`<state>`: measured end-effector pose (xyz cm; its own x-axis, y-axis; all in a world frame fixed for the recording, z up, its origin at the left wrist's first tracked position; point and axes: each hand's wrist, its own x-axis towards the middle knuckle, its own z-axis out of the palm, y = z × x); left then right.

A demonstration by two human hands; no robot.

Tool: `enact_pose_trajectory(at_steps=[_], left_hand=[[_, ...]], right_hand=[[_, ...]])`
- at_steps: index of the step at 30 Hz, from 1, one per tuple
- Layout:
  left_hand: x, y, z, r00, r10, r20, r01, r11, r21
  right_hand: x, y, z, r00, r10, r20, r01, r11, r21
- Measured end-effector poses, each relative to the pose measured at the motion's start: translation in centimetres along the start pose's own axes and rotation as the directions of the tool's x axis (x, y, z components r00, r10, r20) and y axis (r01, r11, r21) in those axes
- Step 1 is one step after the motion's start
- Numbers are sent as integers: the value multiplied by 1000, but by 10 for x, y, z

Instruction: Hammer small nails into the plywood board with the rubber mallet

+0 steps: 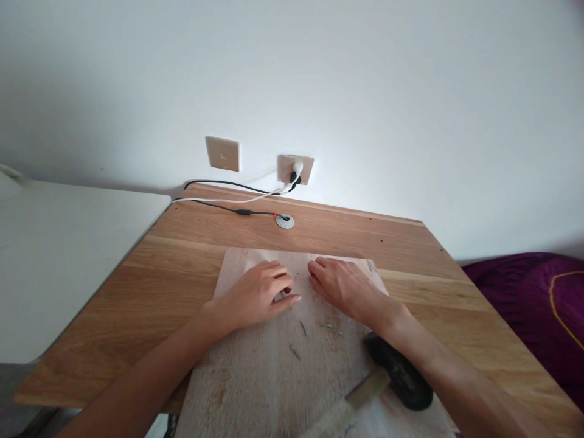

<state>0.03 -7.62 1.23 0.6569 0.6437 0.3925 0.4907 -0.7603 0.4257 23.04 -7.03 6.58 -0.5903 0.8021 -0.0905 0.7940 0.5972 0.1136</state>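
Note:
My left hand (262, 295) rests on a pale wooden board (246, 377), its fingers curled in and its thumb stretched along below them. What those fingers hold, if anything, is hidden. A small metal bit (295, 275) shows by the fingertips. My right hand (342, 283) lies on the board's far right part, closed, knuckles up, its fingertips hidden. Between and below both hands several thin nails lie loose, among them one nail (303, 328) and another nail (294, 351). Under my right forearm is a hammer with a black head (404, 374) and a light wooden handle (337, 420).
The board lies on a brown wooden table (159, 274). Black and white cables run along its back edge to a wall socket (305, 169), near a round cable grommet (285, 222). A white surface (68, 261) adjoins on the left; purple fabric (515, 292) is at right.

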Motion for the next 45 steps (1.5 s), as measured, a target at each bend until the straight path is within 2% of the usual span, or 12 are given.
enact_pose_trajectory(at_steps=[3, 6, 9, 13, 19, 27, 33, 35, 40, 42, 45], left_hand=[[0, -3, 2, 997, -54, -54, 56, 998, 27], [1, -7, 2, 992, -78, -95, 76, 997, -25], [3, -10, 2, 997, -60, -55, 57, 997, -51], [10, -10, 1, 999, -33, 12, 33, 999, 3], [27, -12, 1, 1000, 3, 25, -4, 1000, 29], [35, -17, 5, 996, 77, 34, -83, 975, 205], [38, -19, 6, 989, 142, 52, -151, 943, 297], [39, -19, 7, 987, 149, 57, -159, 938, 307], [42, -14, 7, 989, 136, 52, -146, 939, 311], [42, -10, 4, 992, 119, 38, -125, 942, 313], [34, 2, -7, 994, 110, 1, -106, 950, 293]], right_hand=[[1, 2, 3, 1000, -21, -19, 21, 1000, 10], [2, 3, 7, 998, -46, -39, 47, 999, 27], [3, 5, 10, 995, -79, -57, 82, 995, 51], [5, 9, 11, 988, -131, -80, 137, 987, 84], [7, 13, 8, 976, -192, -104, 205, 970, 130], [6, 12, 9, 972, -199, -127, 221, 956, 192], [-2, 14, -5, 971, -178, -160, 218, 934, 283], [-7, 15, -11, 973, -190, -129, 225, 904, 365], [-17, 11, -15, 945, -309, 107, 159, 719, 676], [-18, 9, -13, 948, -284, 144, 105, 704, 702], [-22, 9, -12, 976, -185, 112, 53, 709, 703]])
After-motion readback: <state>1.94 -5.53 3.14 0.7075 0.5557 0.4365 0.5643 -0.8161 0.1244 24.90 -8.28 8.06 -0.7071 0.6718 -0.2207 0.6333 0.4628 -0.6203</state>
